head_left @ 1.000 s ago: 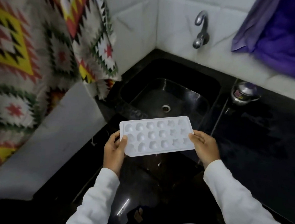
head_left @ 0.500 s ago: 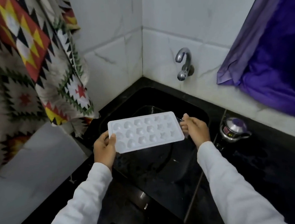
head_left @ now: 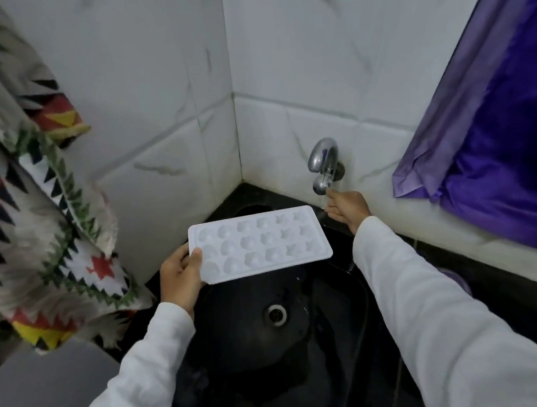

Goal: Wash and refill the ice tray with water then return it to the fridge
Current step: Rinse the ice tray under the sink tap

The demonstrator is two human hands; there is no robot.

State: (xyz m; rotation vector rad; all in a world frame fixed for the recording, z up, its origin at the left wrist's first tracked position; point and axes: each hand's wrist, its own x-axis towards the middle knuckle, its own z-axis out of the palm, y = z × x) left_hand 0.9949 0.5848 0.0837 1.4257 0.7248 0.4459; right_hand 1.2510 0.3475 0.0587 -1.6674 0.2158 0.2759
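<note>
Left hand [head_left: 178,274] pinches the ice tray [head_left: 260,244] over the sink [head_left: 239,343], mid-frame; right hand [head_left: 346,208], loosely open, touches the tap [head_left: 323,162]. Washing looks next: turn it on.

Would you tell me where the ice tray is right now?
In the head view the ice tray sits near the centre, held by the left hand at its left end over the sink, left of the right hand at the tap.
</note>
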